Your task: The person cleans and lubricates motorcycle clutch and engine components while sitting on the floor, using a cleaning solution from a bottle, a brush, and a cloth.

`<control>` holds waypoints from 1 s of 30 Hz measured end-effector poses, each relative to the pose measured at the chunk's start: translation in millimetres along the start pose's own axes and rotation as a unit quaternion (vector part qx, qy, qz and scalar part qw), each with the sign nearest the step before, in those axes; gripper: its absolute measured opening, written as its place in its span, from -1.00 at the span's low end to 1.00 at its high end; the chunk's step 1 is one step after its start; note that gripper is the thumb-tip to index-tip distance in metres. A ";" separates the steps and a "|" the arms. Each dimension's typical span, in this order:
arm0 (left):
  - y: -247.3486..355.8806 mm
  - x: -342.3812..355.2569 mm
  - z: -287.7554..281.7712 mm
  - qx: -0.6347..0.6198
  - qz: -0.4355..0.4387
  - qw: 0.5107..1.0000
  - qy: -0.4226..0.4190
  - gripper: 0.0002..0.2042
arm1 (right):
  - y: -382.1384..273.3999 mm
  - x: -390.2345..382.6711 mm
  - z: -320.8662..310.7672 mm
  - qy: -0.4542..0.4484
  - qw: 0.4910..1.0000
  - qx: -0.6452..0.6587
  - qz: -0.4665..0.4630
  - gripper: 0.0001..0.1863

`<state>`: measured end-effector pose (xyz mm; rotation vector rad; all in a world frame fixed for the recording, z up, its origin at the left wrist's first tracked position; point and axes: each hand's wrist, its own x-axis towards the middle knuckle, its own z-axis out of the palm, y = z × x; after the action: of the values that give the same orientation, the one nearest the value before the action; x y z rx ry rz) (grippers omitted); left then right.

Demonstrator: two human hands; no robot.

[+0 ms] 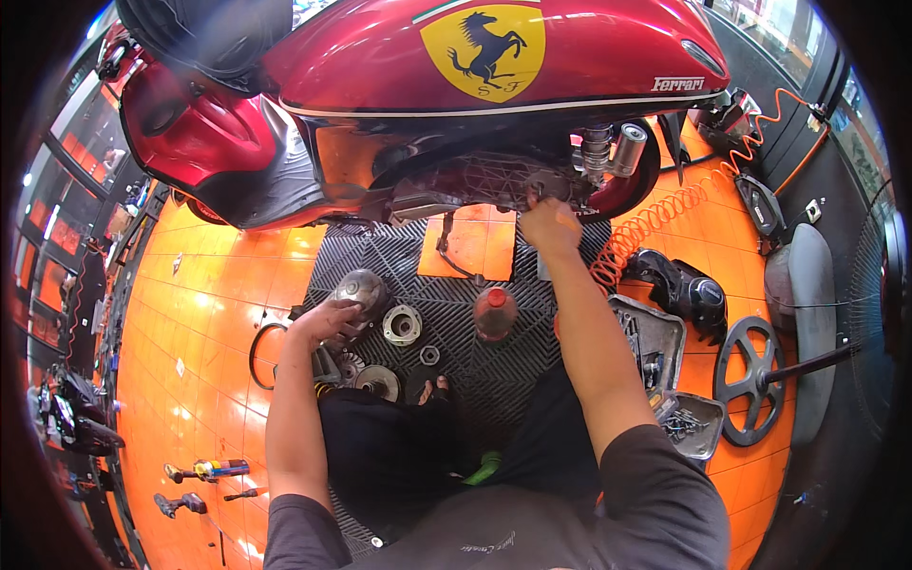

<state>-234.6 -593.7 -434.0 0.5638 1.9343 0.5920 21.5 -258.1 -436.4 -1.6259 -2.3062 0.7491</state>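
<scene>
My right hand [553, 223] reaches up to the red scooter's [342, 52] exposed engine casing [456, 185], its fingers closed at a round fitting near the rear wheel; what they hold is hidden. My left hand [334, 321] lies with fingers spread on a grey metal cover [361, 290] on the mat. Beside it are a flanged metal ring [402, 325], a large nut [428, 355] and round clutch parts [378, 384]. A bottle with a red cap [495, 316] stands on the black mat [513, 370] between my arms.
Metal trays of tools [693, 423], a black plastic part [689, 294], a spoked wheel-like part [746, 380], a coiled orange hose [646, 228] and a fan [879, 313] are at my right. Power drills [176, 505] and a spray can [220, 467] lie on orange tiles at my left.
</scene>
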 end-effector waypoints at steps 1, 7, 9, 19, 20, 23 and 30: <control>0.7 1.7 0.2 0.009 0.005 1.000 0.001 -0.53 | 2.8 -2.9 -5.6 0.002 0.999 -0.001 0.044 -0.52; 3.6 9.6 6.1 0.017 -0.010 1.000 0.004 -0.56 | -39.4 -16.4 12.6 -0.002 0.981 0.014 -0.195 -0.55; 1.3 11.0 5.1 0.028 -0.011 0.999 -0.015 -0.55 | -52.0 -23.9 4.9 -0.030 0.982 0.018 -0.187 -0.56; -8.2 3.5 -7.8 -0.002 -0.004 1.000 0.027 -0.58 | -9.0 1.0 2.9 -0.017 0.998 -0.039 -0.054 -0.38; -4.7 4.8 -6.5 0.015 0.004 0.999 0.030 -0.55 | 6.0 7.8 2.3 0.005 0.998 -0.057 -0.037 -0.38; 4.6 -0.6 -4.8 0.037 0.007 0.999 0.033 -0.52 | 26.2 9.5 -11.6 0.052 0.992 -0.070 -0.091 -0.41; 1.0 -2.1 -4.7 0.039 0.027 0.998 0.043 -0.53 | 38.6 -0.9 -21.7 0.053 0.994 -0.093 -0.021 -0.50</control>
<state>-238.0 -595.0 -430.1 0.6513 2.0365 0.5853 63.1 -242.9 -438.1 -1.6423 -2.3873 0.4389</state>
